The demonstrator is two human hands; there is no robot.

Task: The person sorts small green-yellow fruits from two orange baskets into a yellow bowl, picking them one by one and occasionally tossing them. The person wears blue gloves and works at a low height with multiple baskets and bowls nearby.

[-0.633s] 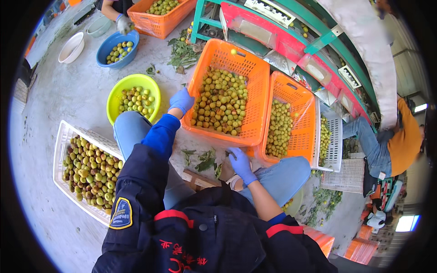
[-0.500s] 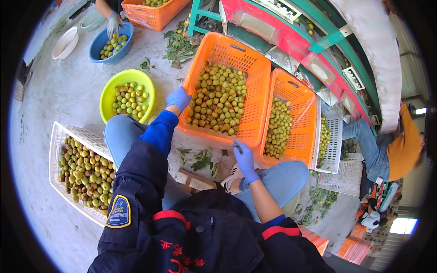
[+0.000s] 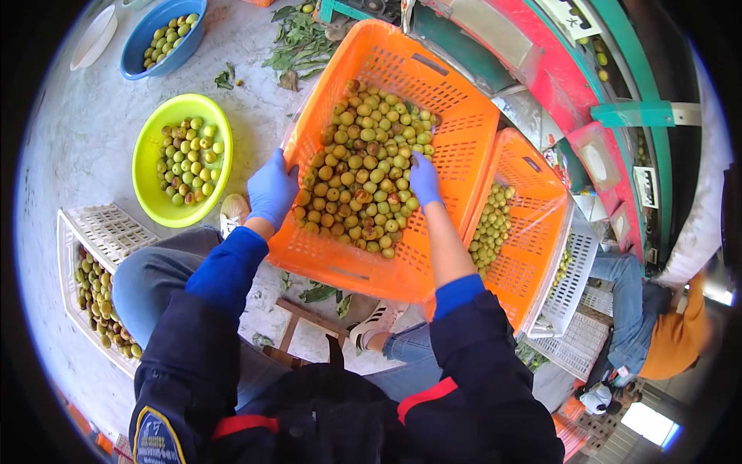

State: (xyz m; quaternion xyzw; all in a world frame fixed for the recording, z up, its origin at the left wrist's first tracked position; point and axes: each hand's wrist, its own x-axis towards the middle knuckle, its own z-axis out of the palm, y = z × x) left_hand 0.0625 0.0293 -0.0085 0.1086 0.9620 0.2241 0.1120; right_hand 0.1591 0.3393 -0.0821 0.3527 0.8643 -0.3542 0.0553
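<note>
A large orange plastic crate (image 3: 464,166), lined with clear film, stands before me with green-brown jujubes (image 3: 359,174) heaped on its left side. My left hand (image 3: 273,189), in a blue glove, is closed on the crate's left rim near the front corner. Inside the crate, my right hand (image 3: 425,179), also gloved in blue, reaches down to the right edge of the heap. Its fingers are stretched and touch the jujubes, with the tips partly hidden. Nothing shows held in that hand.
Left of the crate is a yellow-green basin (image 3: 141,166) of jujubes, with a blue basin (image 3: 133,66) beyond it. A white crate (image 3: 108,236) of jujubes stands by my left knee. A second orange crate (image 3: 533,201) adjoins on the right, near a red and green machine (image 3: 553,69).
My right hand has moved from the crate's front rim onto the jujubes inside. My left hand has slid toward me along the left rim. The view has shifted, and the crate looks nearer.
</note>
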